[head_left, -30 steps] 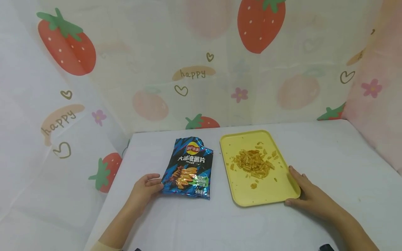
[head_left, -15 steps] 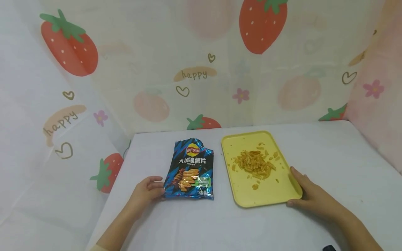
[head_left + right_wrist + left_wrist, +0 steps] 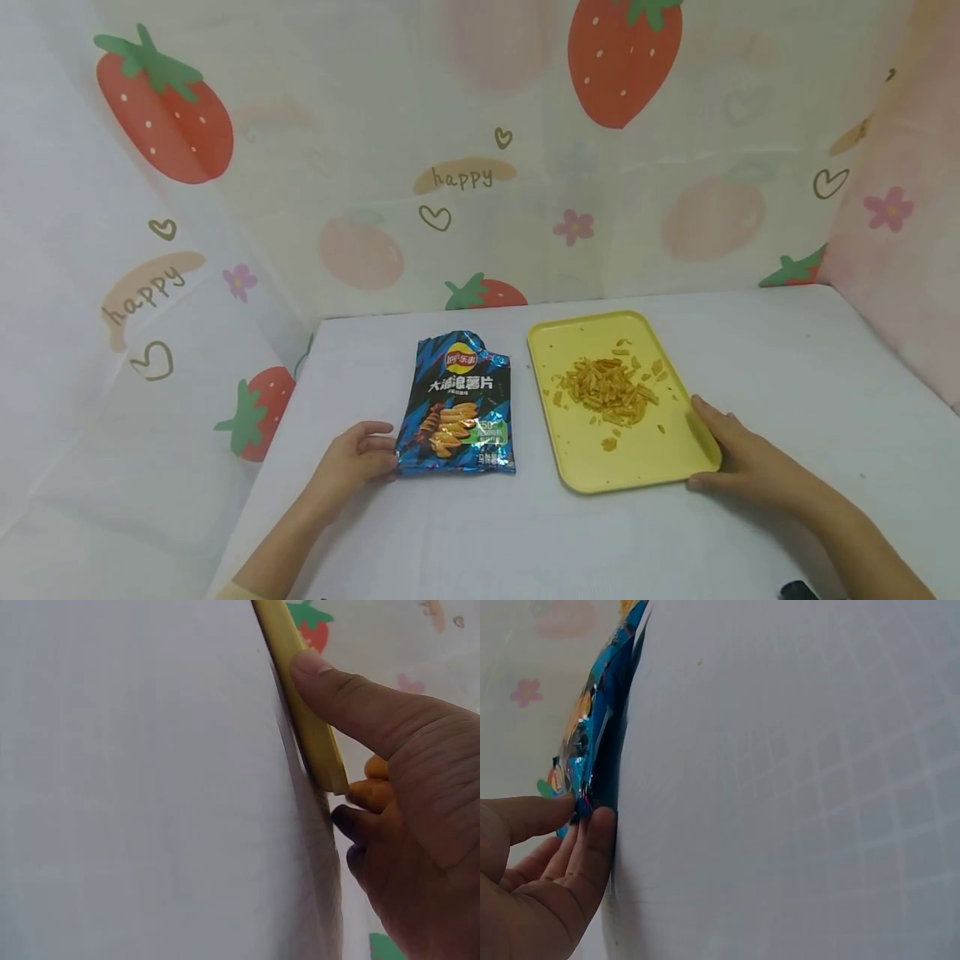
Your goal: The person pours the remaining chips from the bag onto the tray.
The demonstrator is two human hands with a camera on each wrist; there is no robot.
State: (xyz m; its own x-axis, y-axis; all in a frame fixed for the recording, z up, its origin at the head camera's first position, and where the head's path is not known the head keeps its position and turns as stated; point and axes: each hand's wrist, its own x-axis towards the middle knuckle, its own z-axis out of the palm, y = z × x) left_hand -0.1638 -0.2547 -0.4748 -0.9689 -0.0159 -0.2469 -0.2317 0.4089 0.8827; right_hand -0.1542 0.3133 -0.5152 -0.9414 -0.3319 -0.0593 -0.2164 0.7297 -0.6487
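A blue and black potato chip bag, torn at its top right, lies face up on the white table. My left hand pinches its lower left corner; in the left wrist view the thumb is on top and fingers reach beneath the edge. To the right lies a yellow tray with a heap of broken potato chips on it and crumbs scattered round. My right hand grips the tray's near right corner, the thumb against its near side and the index finger along the right rim.
A white cloth covers the table. Behind it hangs a backdrop with strawberries, hearts and flowers, and similar sheets close off the left and right sides. A dark object shows at the bottom edge near the right forearm.
The bag's lower end has shifted slightly right along with my left hand, so the bag now lies straighter. The tray and my right hand have stayed nearly in place.
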